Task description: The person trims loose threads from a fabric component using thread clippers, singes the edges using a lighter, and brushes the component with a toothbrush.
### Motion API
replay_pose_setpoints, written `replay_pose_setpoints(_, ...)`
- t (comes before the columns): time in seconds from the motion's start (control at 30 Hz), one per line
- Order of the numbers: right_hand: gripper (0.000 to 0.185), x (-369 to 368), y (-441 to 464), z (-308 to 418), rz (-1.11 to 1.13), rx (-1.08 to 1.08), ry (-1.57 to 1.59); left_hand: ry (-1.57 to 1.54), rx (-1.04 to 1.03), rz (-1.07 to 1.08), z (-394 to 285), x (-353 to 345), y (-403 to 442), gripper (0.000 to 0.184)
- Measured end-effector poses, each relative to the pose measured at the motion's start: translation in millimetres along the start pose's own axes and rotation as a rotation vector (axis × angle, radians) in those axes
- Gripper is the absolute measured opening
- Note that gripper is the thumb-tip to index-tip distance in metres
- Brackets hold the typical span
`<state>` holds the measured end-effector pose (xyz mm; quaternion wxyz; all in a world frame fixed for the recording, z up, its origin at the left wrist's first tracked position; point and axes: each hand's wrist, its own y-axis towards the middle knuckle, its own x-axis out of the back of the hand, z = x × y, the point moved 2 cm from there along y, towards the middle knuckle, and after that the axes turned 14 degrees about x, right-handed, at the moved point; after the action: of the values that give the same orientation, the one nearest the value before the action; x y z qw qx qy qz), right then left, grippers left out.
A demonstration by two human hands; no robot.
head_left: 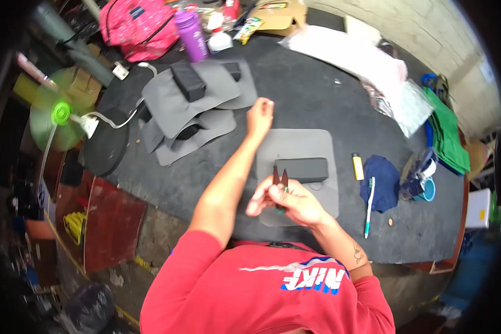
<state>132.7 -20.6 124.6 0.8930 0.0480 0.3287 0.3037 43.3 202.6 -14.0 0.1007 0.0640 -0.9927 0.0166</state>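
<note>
My right hand (295, 203) is wrapped round a pair of small thread snips (280, 175), their two dark pointed blades apart and aimed away from me. Under the blades lies a grey flat piece (298, 143) with rounded corners, bearing a dark box-shaped block (310, 170). A thin thread seems to curl just below that block. My left hand (260, 116) is raised beyond the piece's upper left corner, fingers curled together; whatever they pinch, if anything, is too small to make out. To its left rests a pile of similar grey pieces (206, 83) with dark blocks.
A yellow lighter (357, 166), a toothbrush (369, 209) and dark blue cloth (381, 181) lie right. Behind them are plastic bags (403, 106) and green fabric (448, 131). A purple bottle (192, 36) and pink backpack (136, 28) stand at the back; a fan (61, 113) spins left.
</note>
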Motion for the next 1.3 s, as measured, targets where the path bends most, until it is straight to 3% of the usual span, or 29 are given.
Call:
replay_pose_setpoints(0.07,0.035,-24.0,8.8,-7.8,0.119,-0.109,0.269,0.362,-0.194,-0.257,-2.8,-5.5,-1.5,0.015)
replay_pose_setpoints(0.13,0.035,-19.0,19.0,-9.3,0.119,-0.199,0.423,0.364,-0.254,-0.208,-9.3,-6.3,-7.3,0.013)
replay_pose_setpoints(0.2,0.036,23.3,25.4,-23.5,-0.119,-0.104,0.093,0.355,-0.269,-0.218,-5.8,-5.1,-8.3,0.013)
replay_pose_setpoints(0.27,0.035,50.9,32.6,-19.2,-0.423,0.153,-0.572,0.342,-0.308,-0.254,-5.0,-2.4,-8.0,0.012)
replay_pose_setpoints(0.3,0.034,60.6,26.6,-19.9,-0.429,0.092,-0.307,0.346,-0.31,-0.257,-6.5,-1.8,-7.7,0.012)
replay_pose_setpoints(0.4,0.03,0.5,20.5,14.8,-0.065,-0.066,0.297,0.394,-0.312,-0.203,-10.5,-5.4,-10.9,0.011)
replay_pose_setpoints(0.43,0.031,-17.0,20.2,18.0,0.027,-0.18,0.317,0.403,-0.284,-0.199,-11.7,-5.4,-10.6,0.01)
replay_pose_setpoints(0.47,0.028,-17.8,20.3,5.2,-0.037,-0.244,0.342,0.412,-0.26,-0.195,-13.4,-5.1,-11.2,0.01)
replay_pose_setpoints(0.57,0.025,35.5,28.6,-12.9,-0.377,0.05,-0.39,0.38,-0.289,-0.185,-7.9,-4.5,-10.8,0.01)
replay_pose_setpoints(0.6,0.025,46.7,25.8,-15.7,-0.45,0.038,-0.415,0.38,-0.29,-0.181,-8.3,-5.6,-12.0,0.01)
replay_pose_setpoints(0.67,0.026,18.4,19.1,2.7,-0.196,-0.039,0.118,0.394,-0.268,-0.209,-8.8,-5.4,-11.4,0.01)
replay_pose_setpoints(0.73,0.027,-17.8,16.3,11.8,-0.04,-0.188,0.354,0.399,-0.273,-0.212,-9.7,-5.8,-11.9,0.01)
replay_pose_setpoints(0.77,0.025,-10.5,18.6,1.4,-0.108,-0.239,0.317,0.399,-0.285,-0.22,-11.4,-5.7,-12.1,0.01)
replay_pose_setpoints(0.8,0.024,8.0,16.7,-11.5,-0.388,-0.132,0.012,0.4,-0.287,-0.217,-10.0,-5.2,-13.0,0.01)
replay_pose_setpoints(0.87,0.023,44.4,24.1,-17.4,-0.431,0.108,-0.618,0.388,-0.291,-0.21,-9.3,-3.8,-12.5,0.01)
replay_pose_setpoints(0.9,0.024,44.1,18.2,-13.1,-0.409,0.006,-0.128,0.389,-0.293,-0.209,-10.0,-4.0,-11.4,0.01)
replay_pose_setpoints(0.93,0.024,30.4,18.3,-1.0,-0.408,0.006,-0.127,0.385,-0.285,-0.211,-10.2,-4.5,-9.8,0.009)
replay_pose_setpoints(1.0,0.025,-10.1,18.1,13.0,-0.057,-0.154,0.376,0.384,-0.267,-0.205,-8.1,-5.0,-12.0,0.009)
replay_pose_setpoints(1.03,0.025,-13.7,20.4,7.6,-0.123,-0.217,0.327,0.387,-0.254,-0.206,-8.4,-4.9,-11.4,0.009)
replay_pose_setpoints(1.13,0.023,35.9,25.9,-16.0,-0.43,0.076,-0.443,0.385,-0.266,-0.215,-9.8,-5.6,-11.0,0.01)
replay_pose_setpoints(1.17,0.023,38.3,21.4,-13.8,-0.418,0.027,-0.17,0.39,-0.277,-0.221,-8.2,-4.5,-11.4,0.01)
replay_pose_setpoints(1.2,0.023,27.1,21.1,-4.2,-0.414,0.027,-0.168,0.391,-0.277,-0.225,-8.4,-4.2,-8.5,0.01)
replay_pose_setpoints(1.27,0.025,-13.0,19.4,10.6,-0.051,-0.113,0.363,0.384,-0.313,-0.226,-8.3,-5.4,-8.8,0.01)
replay_pose_setpoints(1.3,0.026,-14.5,19.7,0.8,-0.083,-0.159,0.313,0.386,-0.323,-0.241,-9.0,-5.4,-9.2,0.009)
